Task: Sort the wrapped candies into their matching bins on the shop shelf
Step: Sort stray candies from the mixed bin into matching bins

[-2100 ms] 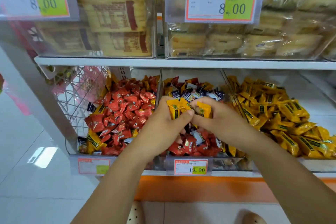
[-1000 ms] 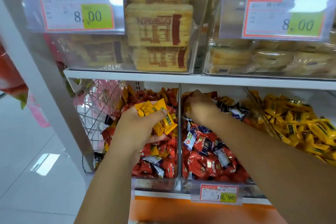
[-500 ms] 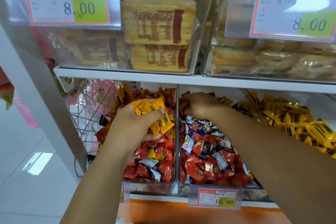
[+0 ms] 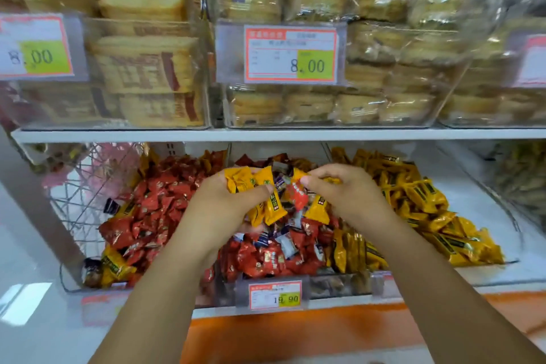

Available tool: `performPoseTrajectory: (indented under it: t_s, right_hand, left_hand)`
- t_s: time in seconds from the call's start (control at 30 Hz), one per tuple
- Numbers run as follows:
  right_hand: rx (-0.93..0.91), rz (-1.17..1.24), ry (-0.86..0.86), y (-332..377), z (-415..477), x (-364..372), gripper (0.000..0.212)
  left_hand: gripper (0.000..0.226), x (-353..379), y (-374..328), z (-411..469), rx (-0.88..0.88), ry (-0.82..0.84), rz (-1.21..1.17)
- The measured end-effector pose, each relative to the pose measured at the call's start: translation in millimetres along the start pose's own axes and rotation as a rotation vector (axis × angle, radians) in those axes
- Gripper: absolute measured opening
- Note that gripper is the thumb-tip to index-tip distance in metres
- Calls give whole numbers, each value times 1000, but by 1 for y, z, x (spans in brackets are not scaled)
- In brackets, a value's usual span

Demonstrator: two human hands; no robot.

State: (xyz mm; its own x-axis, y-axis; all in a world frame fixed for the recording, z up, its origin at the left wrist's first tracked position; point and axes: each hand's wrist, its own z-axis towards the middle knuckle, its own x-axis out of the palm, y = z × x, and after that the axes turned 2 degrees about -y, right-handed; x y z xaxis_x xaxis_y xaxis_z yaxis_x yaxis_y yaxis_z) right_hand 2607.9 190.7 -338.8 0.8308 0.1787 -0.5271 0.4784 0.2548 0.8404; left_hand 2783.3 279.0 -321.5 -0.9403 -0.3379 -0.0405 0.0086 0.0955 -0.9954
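Bunch of yellow candies (image 4: 266,210) is in the left hand (image 4: 224,207), fingers (image 4: 260,190) curled tight round them, some wrappers sticking up above the thumb, others hanging below the palm. Held over the middle bin (image 4: 334,285), not resting in it. Right hand (image 4: 348,198) is just beside, thumb and forefinger together, pinching a single yellow candy (image 4: 332,180); the other fingers are curled. One red candy (image 4: 299,196) sits between the two hands at the right thumb tip; cannot tell which hand has it. Another yellow wrapper hangs under the right hand.

Below the hands, the middle bin holds a mixed heap (image 4: 274,254), mostly red with some blue-white wrappers and a few yellow ones along its right side. Left of it is a pile of red candies (image 4: 153,210) with a few yellow strays at the front corner. To the right is a yellow pile (image 4: 422,198) on the white bin floor (image 4: 487,216). A price tag (image 4: 274,295) reading 19.90 is clipped to the middle bin's front. A wire basket (image 4: 79,201) is at far left.

Above, a white shelf board (image 4: 266,134) carries clear boxes of packaged bread slices (image 4: 141,65) and wrapped cakes (image 4: 384,47), with 8.00 tags (image 4: 291,53) on the fronts. An orange strip (image 4: 295,331) runs under the lower shelf.
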Motion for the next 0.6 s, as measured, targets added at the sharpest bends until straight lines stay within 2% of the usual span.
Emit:
performPoseTrajectory:
  t_s: [0.1, 0.23, 0.33, 0.4, 0.47, 0.5, 0.53, 0.6]
  right_hand:
    - [51, 86, -85, -18, -9, -11, 26]
    - [63, 105, -209, -32, -9, -32, 21]
    - [61, 89, -436, -51, -1, -63, 15]
    - [58, 89, -568, -69, 6, -85, 17]
    - [77, 113, -550, -84, 11, -102, 14]
    - [86, 82, -492, -91, 12, -108, 10]
    - [87, 3, -417, -98, 12, -113, 19]
    - [112, -152, -283, -104, 7, -123, 36]
  left_hand:
    - [13, 28, -2, -1, 7, -42, 7]
    - [20, 57, 0, 7, 16, -77, 18]
    - [19, 98, -8, 17, 42, 35, 56]
    - [35, 134, -17, 30, 74, 84, 176]
    - [34, 170, -28, 41, 100, 136, 480]
    - [46, 184, -35, 44, 112, 203, 698]
    - [58, 193, -36, 49, 132, 249, 836]
    - [59, 198, -43, 58, 145, 332, 983]
